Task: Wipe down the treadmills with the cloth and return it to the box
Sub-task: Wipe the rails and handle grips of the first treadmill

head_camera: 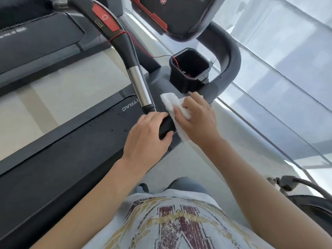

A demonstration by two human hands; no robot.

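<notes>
Head view: left hand grips handrail end, right hand presses cloth, partly hidden.

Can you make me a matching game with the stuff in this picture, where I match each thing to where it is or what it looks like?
Things:
1. cloth
2. cup holder
3. left hand
4. thin cord

Clues:
A. red, runs from the handlebar into the cup holder
B. white, held by the right hand
C. black, open at the top
D. grips the black end of the handlebar

Pairs: 1-B, 2-C, 3-D, 4-A
</notes>
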